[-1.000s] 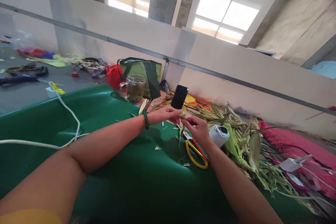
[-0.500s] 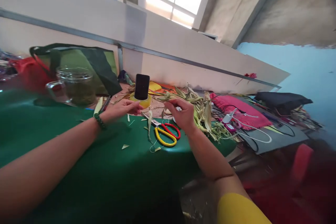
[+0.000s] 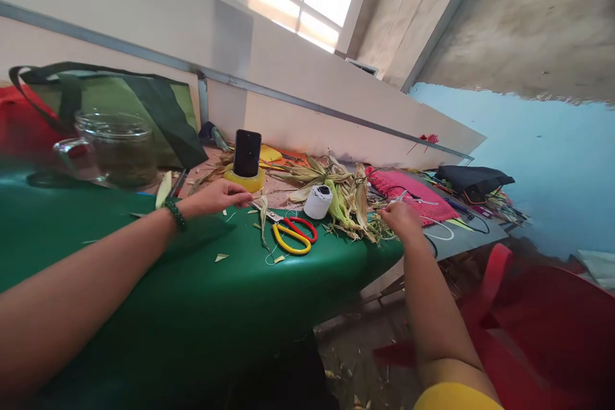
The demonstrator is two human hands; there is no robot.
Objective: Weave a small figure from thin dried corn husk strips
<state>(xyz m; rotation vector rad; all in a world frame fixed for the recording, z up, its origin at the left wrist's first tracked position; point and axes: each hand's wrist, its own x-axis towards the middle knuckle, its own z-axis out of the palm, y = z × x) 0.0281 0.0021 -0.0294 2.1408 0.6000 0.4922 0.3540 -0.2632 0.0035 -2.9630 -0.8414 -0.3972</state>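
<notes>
My left hand (image 3: pixel 216 197) is pinched above the near side of the green-covered table (image 3: pixel 192 282); what its fingertips hold, if anything, is too small to make out. My right hand (image 3: pixel 402 219) is also closed, fingertips together, over the right end of the table beside a clump of thin green scraps (image 3: pixel 380 228). Its grip is too small to read. Between the hands lie scissors (image 3: pixel 293 234) with one red and one yellow handle, a dry husk strip (image 3: pixel 263 221) across their blades. Behind them stands a white thread spool (image 3: pixel 318 202), next to a heap of corn husks (image 3: pixel 343 195).
A phone (image 3: pixel 247 152) stands upright in a yellow tape roll (image 3: pixel 245 179). On the left are a glass mug (image 3: pixel 120 150) and a green bag (image 3: pixel 158 109). A pink cloth (image 3: pixel 413 192) with cables lies right; a red chair (image 3: pixel 552 320) stands at lower right.
My right hand has moved right, away from my left hand and past the husk heap, uncovering the thread spool. My left hand stays pinched near the scissors. The view has shifted right.
</notes>
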